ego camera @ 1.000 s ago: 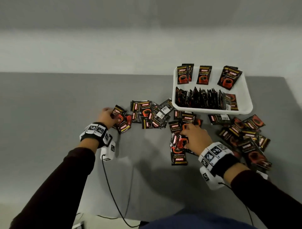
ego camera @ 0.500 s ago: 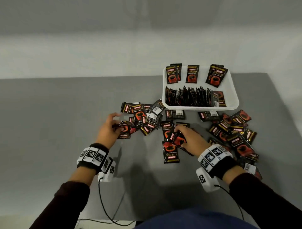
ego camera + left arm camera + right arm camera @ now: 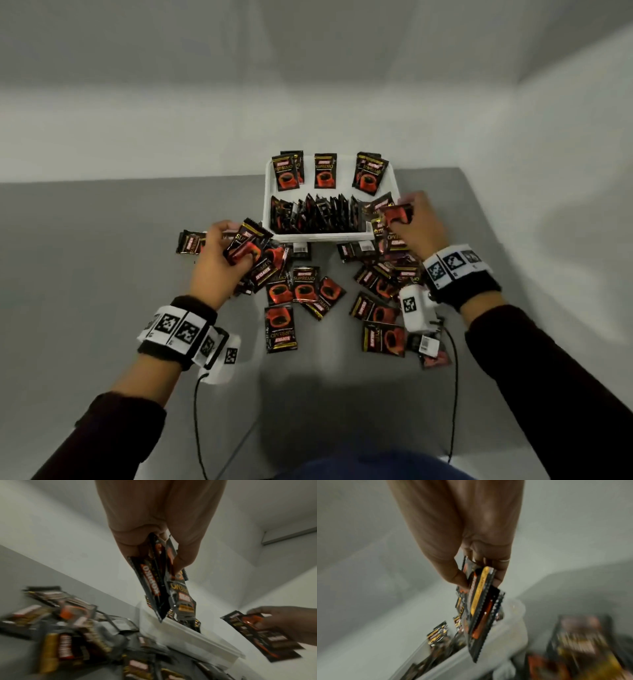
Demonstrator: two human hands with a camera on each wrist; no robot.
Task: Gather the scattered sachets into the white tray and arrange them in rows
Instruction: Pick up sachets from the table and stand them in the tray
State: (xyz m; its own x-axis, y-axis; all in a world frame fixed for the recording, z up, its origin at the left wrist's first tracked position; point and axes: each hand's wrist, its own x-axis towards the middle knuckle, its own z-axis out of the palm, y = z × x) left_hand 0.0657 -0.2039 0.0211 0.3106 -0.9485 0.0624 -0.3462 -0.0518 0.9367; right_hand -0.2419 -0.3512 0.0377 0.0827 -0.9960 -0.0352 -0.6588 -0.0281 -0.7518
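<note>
Sachets are lying scattered before the white tray; the left hand and the right hand are each pinching several sachets.

Grey counter, matte, meeting a pale wall at its far edge. White tray sits on it at far centre-right. Loose black-and-red sachets lie scattered and overlapping on the counter just near of the tray, spreading left and right. One sachet lies apart at the left. Two black cables trail across the near part.
</note>
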